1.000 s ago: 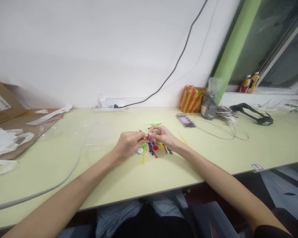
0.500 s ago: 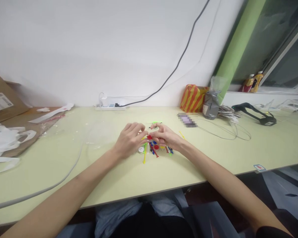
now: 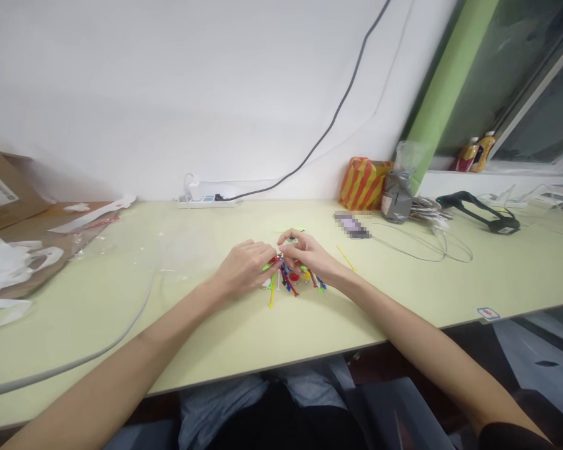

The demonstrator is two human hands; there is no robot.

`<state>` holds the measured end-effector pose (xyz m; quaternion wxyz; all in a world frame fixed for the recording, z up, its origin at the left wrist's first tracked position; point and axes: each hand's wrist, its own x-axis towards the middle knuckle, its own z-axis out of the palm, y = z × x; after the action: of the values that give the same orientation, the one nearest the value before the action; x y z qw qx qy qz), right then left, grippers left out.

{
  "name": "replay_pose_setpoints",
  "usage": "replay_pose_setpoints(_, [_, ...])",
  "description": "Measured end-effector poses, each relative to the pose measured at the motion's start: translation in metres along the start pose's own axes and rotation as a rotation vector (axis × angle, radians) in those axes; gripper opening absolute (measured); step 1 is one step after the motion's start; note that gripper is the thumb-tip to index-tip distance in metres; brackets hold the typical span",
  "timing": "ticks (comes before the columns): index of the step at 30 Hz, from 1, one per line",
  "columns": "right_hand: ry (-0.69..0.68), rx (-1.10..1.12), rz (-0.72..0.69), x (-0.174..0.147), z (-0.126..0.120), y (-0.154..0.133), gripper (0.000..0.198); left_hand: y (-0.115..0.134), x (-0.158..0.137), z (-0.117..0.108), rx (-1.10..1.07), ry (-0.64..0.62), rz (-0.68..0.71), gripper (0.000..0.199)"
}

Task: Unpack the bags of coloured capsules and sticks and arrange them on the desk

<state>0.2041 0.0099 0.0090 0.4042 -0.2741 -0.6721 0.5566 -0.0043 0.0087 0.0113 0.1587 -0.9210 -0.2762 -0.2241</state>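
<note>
My left hand (image 3: 244,267) is closed, its thumb and fingers pinching a small red round piece (image 3: 274,259). Close against it on the right, my right hand (image 3: 312,257) has thumb and forefinger drawn together at the edge of that piece; what sits between them is too small to make out. Below both hands lies a pile of small coloured plastic parts. Among them are a yellow arrow-shaped stick (image 3: 271,295), a dark red stick (image 3: 291,287), a red disc (image 3: 294,277) and a yellow disc (image 3: 306,275). My left fingers partly cover a white disc (image 3: 266,284).
A single yellow stick (image 3: 346,257) lies right of my hands. Farther back are a phone (image 3: 351,225), a striped bag (image 3: 363,184), a grey pouch (image 3: 396,197) and a black headset-like frame (image 3: 478,212). Clear plastic wrap (image 3: 182,250) and a grey cable (image 3: 122,334) occupy the left.
The red piece has tilted and sits more hidden behind my left fingers. My left hand has turned slightly, with its fingers more closed. The view has shifted a little.
</note>
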Motion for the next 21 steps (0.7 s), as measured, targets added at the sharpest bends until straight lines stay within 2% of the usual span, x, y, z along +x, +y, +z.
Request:
replay_pose_setpoints(4, [-0.020, -0.093, -0.055, 0.002, -0.001, 0.006, 0.035, -0.002, -0.002, 0.003, -0.037, -0.021, -0.001, 0.029])
replay_pose_setpoints(7, [0.022, -0.117, -0.100, 0.005, -0.003, 0.007, 0.039, -0.003, -0.002, 0.005, -0.033, -0.004, -0.047, 0.031])
replay_pose_setpoints(10, [0.148, -0.096, -0.164, 0.008, -0.010, 0.005, 0.038, -0.005, -0.002, 0.005, -0.022, 0.038, -0.170, 0.033])
replay_pose_setpoints(13, [0.378, -0.063, -0.209, 0.013, -0.028, 0.004, 0.033, -0.005, -0.002, 0.002, -0.059, 0.064, -0.278, 0.031])
replay_pose_setpoints(15, [0.537, -0.074, -0.169, 0.017, -0.046, 0.009, 0.028, -0.005, -0.002, 0.000, -0.086, 0.068, -0.300, 0.029])
replay_pose_setpoints(18, [0.709, -0.206, -0.008, 0.022, -0.073, 0.023, 0.017, -0.004, -0.002, -0.001, -0.101, 0.078, -0.286, 0.028])
replay_pose_setpoints(21, [0.721, -0.497, 0.098, 0.025, -0.094, 0.041, 0.018, -0.005, -0.002, 0.001, -0.098, 0.103, -0.265, 0.029])
